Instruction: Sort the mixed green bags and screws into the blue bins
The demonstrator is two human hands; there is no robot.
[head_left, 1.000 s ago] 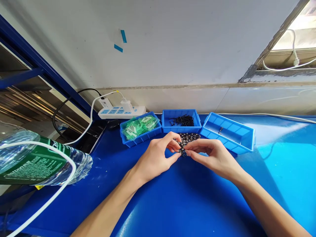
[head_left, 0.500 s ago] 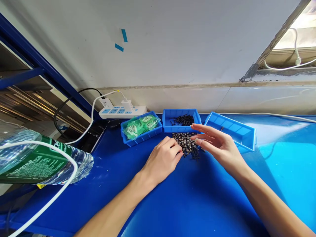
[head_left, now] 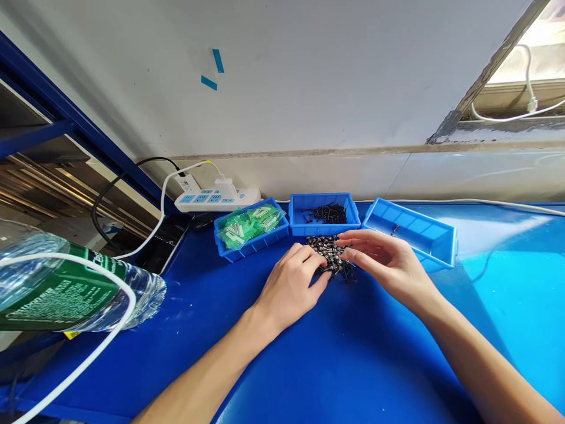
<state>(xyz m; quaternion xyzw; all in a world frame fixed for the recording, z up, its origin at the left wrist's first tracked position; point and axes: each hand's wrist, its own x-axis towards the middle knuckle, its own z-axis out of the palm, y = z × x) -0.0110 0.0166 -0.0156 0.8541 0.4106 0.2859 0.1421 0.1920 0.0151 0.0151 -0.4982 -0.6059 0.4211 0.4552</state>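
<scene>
A loose pile of dark screws and small metal parts (head_left: 332, 250) lies on the blue tabletop. My left hand (head_left: 296, 281) rests at the pile's left edge, fingers curled down into it; what its fingertips hold, if anything, is hidden. My right hand (head_left: 383, 257) hovers at the pile's right side, thumb and fingers apart, with nothing visible between them. Behind the pile, the middle blue bin (head_left: 325, 231) holds black screws (head_left: 330, 213). To its left, another blue bin (head_left: 260, 240) holds green packets with white pieces (head_left: 249, 226). The right blue bin (head_left: 435, 238) has one small dark screw (head_left: 394, 229) in it.
A large water bottle (head_left: 66, 288) lies at the left, with a white cable (head_left: 115, 330) looping in front of it. A power strip (head_left: 218, 199) with plugs stands behind the left bin. The wall (head_left: 309, 76) rises along the table's back edge.
My right hand has moved slightly left and closer over the pile. My left thumb has shifted a little right at the pile's edge. The whole view has moved slightly.
</scene>
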